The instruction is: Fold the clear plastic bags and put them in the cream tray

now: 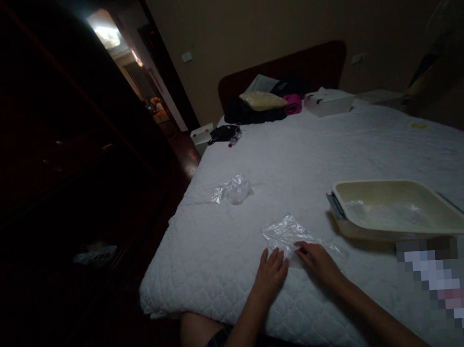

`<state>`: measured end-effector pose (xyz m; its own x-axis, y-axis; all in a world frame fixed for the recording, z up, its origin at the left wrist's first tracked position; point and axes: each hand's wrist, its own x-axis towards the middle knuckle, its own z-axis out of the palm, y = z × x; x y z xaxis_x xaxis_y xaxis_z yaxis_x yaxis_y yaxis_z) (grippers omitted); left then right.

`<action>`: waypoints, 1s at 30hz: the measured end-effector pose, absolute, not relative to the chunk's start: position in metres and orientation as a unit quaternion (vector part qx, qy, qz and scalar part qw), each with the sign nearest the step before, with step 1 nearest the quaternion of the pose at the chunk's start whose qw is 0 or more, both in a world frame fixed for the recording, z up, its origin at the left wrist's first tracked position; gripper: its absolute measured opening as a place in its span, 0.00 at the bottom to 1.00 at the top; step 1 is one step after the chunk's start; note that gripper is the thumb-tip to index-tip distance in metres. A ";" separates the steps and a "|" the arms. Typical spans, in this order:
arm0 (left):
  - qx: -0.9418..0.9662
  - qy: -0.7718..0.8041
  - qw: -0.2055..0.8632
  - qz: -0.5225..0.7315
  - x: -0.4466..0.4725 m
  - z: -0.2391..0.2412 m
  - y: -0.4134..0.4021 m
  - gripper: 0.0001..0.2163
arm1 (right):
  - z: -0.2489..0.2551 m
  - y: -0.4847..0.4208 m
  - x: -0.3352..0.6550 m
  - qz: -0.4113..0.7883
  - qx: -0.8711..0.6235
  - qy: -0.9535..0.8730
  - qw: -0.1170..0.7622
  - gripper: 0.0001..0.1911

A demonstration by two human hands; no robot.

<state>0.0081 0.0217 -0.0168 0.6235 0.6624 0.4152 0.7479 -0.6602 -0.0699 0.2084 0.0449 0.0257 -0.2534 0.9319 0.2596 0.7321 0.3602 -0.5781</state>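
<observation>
A clear plastic bag (285, 232) lies flat on the white quilted bed (293, 154) near its front edge. My left hand (270, 276) rests on the bag's near edge with its fingers stretched forward. My right hand (319, 260) is beside it, fingertips pressed on the same plastic. Neither hand lifts the bag. A second, crumpled clear plastic bag (233, 190) lies farther off to the left on the quilt.
A cream plastic tray (399, 210) with clear plastic inside sits at the right on the bed. Pillows and clothes (263, 104) and a white box (328, 102) lie by the dark headboard. A dark wardrobe fills the left; a lit doorway (107, 34) shows beyond.
</observation>
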 end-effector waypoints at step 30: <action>-0.897 -0.386 0.071 -0.206 0.036 -0.011 0.000 0.16 | 0.023 0.005 0.258 -0.014 -0.370 -0.907 0.202 0.13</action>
